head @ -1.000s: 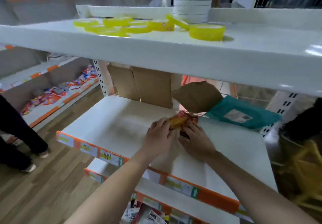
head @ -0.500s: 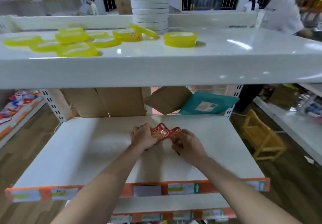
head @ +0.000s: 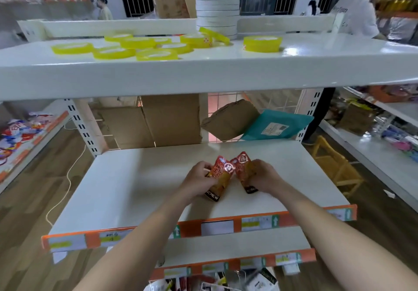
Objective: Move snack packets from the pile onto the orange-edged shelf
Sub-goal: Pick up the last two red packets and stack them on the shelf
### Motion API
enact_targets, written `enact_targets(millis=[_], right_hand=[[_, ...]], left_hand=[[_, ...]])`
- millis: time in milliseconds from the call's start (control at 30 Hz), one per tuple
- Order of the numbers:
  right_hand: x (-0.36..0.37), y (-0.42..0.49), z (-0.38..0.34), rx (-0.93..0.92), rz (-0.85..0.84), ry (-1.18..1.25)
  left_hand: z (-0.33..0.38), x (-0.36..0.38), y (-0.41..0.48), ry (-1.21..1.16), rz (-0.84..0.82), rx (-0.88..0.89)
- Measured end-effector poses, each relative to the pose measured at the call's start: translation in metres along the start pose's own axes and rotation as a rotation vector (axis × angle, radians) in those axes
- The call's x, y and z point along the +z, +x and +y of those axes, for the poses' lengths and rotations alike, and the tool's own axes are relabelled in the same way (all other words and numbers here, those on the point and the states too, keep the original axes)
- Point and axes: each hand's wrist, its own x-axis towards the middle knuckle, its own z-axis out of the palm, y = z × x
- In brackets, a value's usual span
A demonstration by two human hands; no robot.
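Two red-and-gold snack packets stand side by side on the white orange-edged shelf [head: 126, 191], near its middle. My left hand [head: 198, 181] grips the left packet [head: 220, 177] from its left side. My right hand [head: 263, 177] grips the right packet [head: 243, 169] from its right side. The packets' top ends lean away from each other and their inner edges touch. A pile of packets [head: 217, 282] shows below the lowest shelf at the bottom edge of the view, partly cut off.
A white upper shelf [head: 203, 71] carries several yellow tape rolls [head: 156, 54] and a tall white stack [head: 217, 3]. Cardboard [head: 172, 121], a brown parcel [head: 228, 121] and a teal mailer [head: 276, 127] sit behind the shelf. A person [head: 357, 12] stands at the right; a yellow stool [head: 337, 166] too.
The view has swung to face the shelf squarely. My hands have spread slightly apart, and the packets they hold together now show as two separate packets.
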Motion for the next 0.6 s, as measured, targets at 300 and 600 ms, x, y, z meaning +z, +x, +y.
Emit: enact_targets(millis=[300,600], right_hand=[[-0.031,-0.033,0.046,0.043,0.119,0.641],[-0.092,-0.080,0.143,0.087,0.281,0.889]], left_hand=[[0.017,0.032,0.006,-0.137,-0.074,0.092],[0.091,0.144,0.017,-0.230,-0.255,0.229]])
